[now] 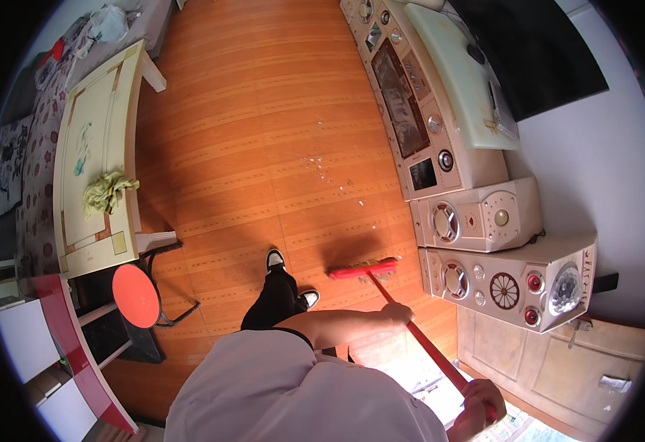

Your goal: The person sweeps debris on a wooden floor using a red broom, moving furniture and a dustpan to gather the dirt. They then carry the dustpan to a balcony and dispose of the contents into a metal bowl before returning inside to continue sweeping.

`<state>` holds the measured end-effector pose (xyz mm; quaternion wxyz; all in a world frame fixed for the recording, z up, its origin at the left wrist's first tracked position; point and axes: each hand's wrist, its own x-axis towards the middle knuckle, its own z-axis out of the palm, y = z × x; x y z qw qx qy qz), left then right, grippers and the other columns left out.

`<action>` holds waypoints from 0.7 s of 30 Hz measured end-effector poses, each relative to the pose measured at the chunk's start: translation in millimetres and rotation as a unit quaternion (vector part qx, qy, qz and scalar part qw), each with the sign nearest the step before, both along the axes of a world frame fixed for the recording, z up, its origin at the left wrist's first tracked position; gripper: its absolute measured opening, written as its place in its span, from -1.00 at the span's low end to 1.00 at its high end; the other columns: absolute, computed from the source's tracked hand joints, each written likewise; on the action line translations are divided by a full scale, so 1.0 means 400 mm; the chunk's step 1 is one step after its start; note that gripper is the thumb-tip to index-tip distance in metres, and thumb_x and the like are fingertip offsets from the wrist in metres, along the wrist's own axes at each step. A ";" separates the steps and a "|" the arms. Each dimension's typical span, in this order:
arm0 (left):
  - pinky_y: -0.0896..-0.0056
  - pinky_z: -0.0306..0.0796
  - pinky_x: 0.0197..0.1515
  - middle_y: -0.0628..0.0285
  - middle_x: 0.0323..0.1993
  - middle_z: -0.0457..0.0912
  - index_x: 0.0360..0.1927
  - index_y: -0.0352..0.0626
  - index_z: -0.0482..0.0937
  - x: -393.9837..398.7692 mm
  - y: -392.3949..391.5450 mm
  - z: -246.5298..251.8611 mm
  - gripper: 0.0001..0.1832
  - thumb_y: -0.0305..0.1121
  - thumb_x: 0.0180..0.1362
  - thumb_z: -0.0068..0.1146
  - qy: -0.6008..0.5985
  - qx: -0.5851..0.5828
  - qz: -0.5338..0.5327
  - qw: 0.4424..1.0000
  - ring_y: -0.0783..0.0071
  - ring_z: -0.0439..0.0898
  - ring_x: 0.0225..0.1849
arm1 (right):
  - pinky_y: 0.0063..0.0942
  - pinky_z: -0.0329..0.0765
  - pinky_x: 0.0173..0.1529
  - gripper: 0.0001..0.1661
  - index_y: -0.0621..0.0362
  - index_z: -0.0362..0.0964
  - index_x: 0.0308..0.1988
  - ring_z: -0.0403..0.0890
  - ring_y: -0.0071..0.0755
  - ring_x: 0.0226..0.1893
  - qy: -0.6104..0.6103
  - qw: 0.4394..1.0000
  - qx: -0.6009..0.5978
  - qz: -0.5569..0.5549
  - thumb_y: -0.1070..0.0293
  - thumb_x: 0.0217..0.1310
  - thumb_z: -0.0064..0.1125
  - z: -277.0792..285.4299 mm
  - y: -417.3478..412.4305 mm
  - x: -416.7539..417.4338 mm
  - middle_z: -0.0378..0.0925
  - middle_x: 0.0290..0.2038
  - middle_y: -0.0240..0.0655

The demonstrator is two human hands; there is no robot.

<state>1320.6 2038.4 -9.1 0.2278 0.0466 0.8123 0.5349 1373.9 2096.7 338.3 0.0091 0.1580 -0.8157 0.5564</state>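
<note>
A broom with a red head (362, 269) stands over the wood-look floor (234, 166), its bristles mostly hidden beneath. The red handle (438, 359) slants down and right towards my body. My left hand (397, 316) reaches across and grips the handle's lower part. Close to the handle's top end, my right hand (482, 400) is wrapped around it. White bits of litter (317, 161) lie scattered on the floor ahead of the broom, a few nearer to its head. My black-and-white shoes (275, 258) are left of the broom head.
On the right, a media cabinet (405, 99) and loudspeakers (499, 282) line the wall below a black television (538, 55). At left stand a cream table (93, 149) bearing a crumpled yellow-green cloth (107, 190), a red-topped stool (134, 295) and a red-and-white shelf unit (73, 353).
</note>
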 end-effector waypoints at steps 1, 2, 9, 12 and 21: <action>0.23 0.41 -0.14 0.18 -0.37 0.59 -0.45 -0.02 0.56 0.004 0.016 0.017 -0.85 -0.28 -0.04 -0.03 0.008 0.022 -0.013 1.000 0.21 0.56 -0.18 | -0.39 0.31 -0.48 -0.86 0.23 0.23 -0.64 0.30 -0.31 -0.63 0.022 1.000 -0.002 0.013 0.47 -0.15 0.01 0.015 0.003 0.013 0.30 -0.68 -0.23; 0.25 0.40 -0.17 0.19 -0.42 0.56 -0.44 0.02 0.56 0.006 0.023 0.033 -0.82 -0.23 -0.02 -0.06 0.026 -0.003 -0.015 1.000 0.22 0.56 -0.22 | -0.33 0.35 -0.45 -0.83 0.23 0.24 -0.62 0.32 -0.25 -0.61 0.042 0.999 -0.005 0.027 0.45 -0.10 0.04 0.026 0.010 0.020 0.30 -0.67 -0.21; 0.12 0.42 -0.30 0.12 -0.51 0.54 -0.58 -0.08 0.54 0.107 -0.155 0.082 -0.80 -0.20 -0.07 0.04 0.058 -0.088 0.193 0.975 0.10 0.56 -0.36 | -0.53 0.18 -0.58 -0.91 0.17 0.15 -0.70 0.22 -0.44 -0.70 0.065 0.990 -0.113 0.054 0.49 -0.31 -0.11 -0.037 0.063 -0.006 0.22 -0.75 -0.34; 0.10 0.41 -0.36 0.12 -0.58 0.52 -0.61 -0.11 0.52 0.217 -0.279 0.038 -0.79 -0.21 -0.08 0.10 0.077 -0.180 0.317 0.928 0.08 0.54 -0.43 | -0.47 0.23 -0.60 -0.90 0.18 0.17 -0.68 0.25 -0.39 -0.74 0.018 0.973 -0.121 0.195 0.48 -0.36 -0.06 -0.116 0.023 -0.033 0.24 -0.76 -0.35; 0.13 0.38 -0.40 0.05 -0.60 0.49 -0.65 -0.18 0.45 0.649 -0.423 -0.177 -0.80 -0.33 -0.10 0.20 0.002 -0.221 0.540 0.812 0.03 0.51 -0.47 | -0.44 0.41 -0.33 -0.87 0.35 0.35 -0.56 0.49 -0.19 -0.42 -0.229 0.820 -0.132 0.508 0.77 -0.24 0.05 -0.356 -0.150 0.066 0.46 -0.47 -0.15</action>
